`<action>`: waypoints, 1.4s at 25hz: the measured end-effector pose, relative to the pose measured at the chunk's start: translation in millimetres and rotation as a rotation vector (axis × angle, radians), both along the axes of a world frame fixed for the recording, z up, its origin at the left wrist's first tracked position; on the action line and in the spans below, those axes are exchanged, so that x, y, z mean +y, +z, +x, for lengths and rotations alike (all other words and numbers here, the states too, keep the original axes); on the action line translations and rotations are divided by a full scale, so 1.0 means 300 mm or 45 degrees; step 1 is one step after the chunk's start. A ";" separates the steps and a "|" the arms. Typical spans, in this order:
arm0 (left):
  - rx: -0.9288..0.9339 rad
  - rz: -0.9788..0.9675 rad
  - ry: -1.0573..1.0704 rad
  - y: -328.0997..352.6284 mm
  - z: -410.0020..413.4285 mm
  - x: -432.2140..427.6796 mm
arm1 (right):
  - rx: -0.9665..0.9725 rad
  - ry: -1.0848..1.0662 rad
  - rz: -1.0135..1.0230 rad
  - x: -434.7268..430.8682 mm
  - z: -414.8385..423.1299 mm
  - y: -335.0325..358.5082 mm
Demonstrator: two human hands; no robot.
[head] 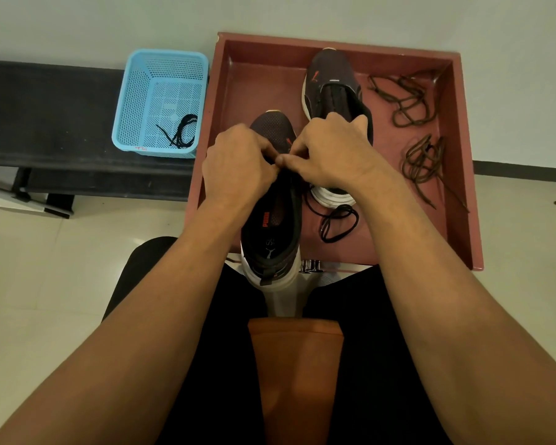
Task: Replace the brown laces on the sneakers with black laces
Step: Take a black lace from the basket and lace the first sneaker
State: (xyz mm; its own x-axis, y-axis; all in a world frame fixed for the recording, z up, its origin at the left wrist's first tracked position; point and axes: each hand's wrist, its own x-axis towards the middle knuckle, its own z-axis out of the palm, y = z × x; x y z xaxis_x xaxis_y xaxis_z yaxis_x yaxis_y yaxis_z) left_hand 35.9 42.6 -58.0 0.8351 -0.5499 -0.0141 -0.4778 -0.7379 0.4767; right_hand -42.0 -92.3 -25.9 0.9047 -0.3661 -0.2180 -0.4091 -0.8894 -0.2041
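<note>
My left hand and right hand, fingertips meeting, pinched the thin black lace over the dark mesh sneaker; the slack lay under my right wrist in the red rectangular tray.

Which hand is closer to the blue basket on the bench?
Left. Both hands pinch the black lace at the near sneaker, but the left hand is on the side facing the blue basket; the right hand lies farther off, before the other sneaker.

Plain room — tiled floor, black bench
</note>
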 end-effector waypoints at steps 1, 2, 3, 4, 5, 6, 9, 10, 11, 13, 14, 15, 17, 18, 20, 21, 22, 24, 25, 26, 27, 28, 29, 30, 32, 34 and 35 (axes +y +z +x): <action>-0.020 0.025 0.012 0.002 -0.005 -0.004 | 0.058 0.032 -0.002 0.005 -0.005 0.008; -0.035 0.046 0.017 0.005 -0.009 -0.006 | 0.121 0.065 -0.002 0.009 -0.011 0.018; -0.040 0.057 0.017 0.007 -0.012 -0.008 | 0.185 0.096 0.005 0.011 -0.016 0.028; -0.038 0.062 0.017 0.008 -0.013 -0.010 | 0.242 0.123 0.016 0.011 -0.020 0.037; -0.032 0.068 0.019 0.010 -0.012 -0.011 | 0.291 0.145 0.022 0.013 -0.023 0.045; -0.021 0.074 0.022 0.011 -0.011 -0.012 | 0.332 0.156 0.021 0.018 -0.026 0.051; -0.012 0.078 0.025 0.014 -0.014 -0.016 | 0.333 0.110 -0.032 0.060 -0.028 0.054; -0.017 0.084 0.015 0.019 -0.017 -0.017 | 0.284 0.066 -0.065 0.079 -0.025 0.055; -0.017 0.099 -0.003 0.025 -0.019 -0.019 | 0.240 0.016 -0.086 0.095 -0.021 0.059; -0.003 0.158 -0.036 0.034 -0.026 -0.024 | 0.209 -0.045 -0.095 0.119 -0.016 0.069; 0.002 0.193 -0.036 0.037 -0.031 -0.027 | 0.208 -0.040 -0.106 0.128 -0.015 0.072; 0.001 0.224 -0.028 0.038 -0.036 -0.029 | 0.213 -0.023 -0.125 0.133 -0.013 0.073; -0.011 0.242 -0.005 0.036 -0.042 -0.034 | 0.222 -0.013 -0.140 0.134 -0.014 0.069; -0.021 0.230 -0.001 0.036 -0.043 -0.036 | 0.210 -0.017 -0.129 0.131 -0.015 0.066; -0.041 0.184 -0.033 0.033 -0.036 -0.034 | 0.182 -0.047 -0.131 0.124 -0.013 0.061; -0.044 0.160 -0.062 0.030 -0.029 -0.031 | 0.167 -0.072 -0.131 0.118 -0.012 0.055; -0.042 0.137 -0.096 0.025 -0.018 -0.027 | 0.134 -0.091 -0.120 0.113 -0.009 0.049; 0.006 0.094 -0.159 0.018 0.004 -0.010 | 0.055 -0.111 -0.123 0.101 -0.006 0.029; 0.044 0.064 -0.178 0.019 0.017 0.001 | 0.030 -0.124 -0.138 0.095 -0.005 0.018; 0.094 0.029 -0.177 0.021 0.033 0.014 | 0.015 -0.131 -0.133 0.088 -0.004 0.010; 0.149 -0.015 -0.156 0.025 0.047 0.027 | -0.010 -0.143 -0.128 0.081 -0.003 0.006; 0.197 -0.067 -0.125 0.030 0.061 0.040 | -0.038 -0.147 -0.119 0.078 -0.003 0.003; 0.231 -0.115 -0.093 0.034 0.072 0.051 | -0.050 -0.151 -0.107 0.075 -0.005 0.005; 0.256 -0.157 -0.070 0.037 0.078 0.058 | -0.067 -0.145 -0.086 0.073 -0.007 0.007; 0.315 -0.218 -0.047 0.036 0.080 0.062 | -0.107 -0.104 -0.047 0.072 -0.011 0.016; 0.384 -0.275 -0.035 0.034 0.074 0.059 | -0.163 -0.068 0.044 0.060 -0.006 0.020; 0.418 -0.313 -0.030 0.036 0.069 0.057 | -0.197 -0.065 0.116 0.050 -0.002 0.019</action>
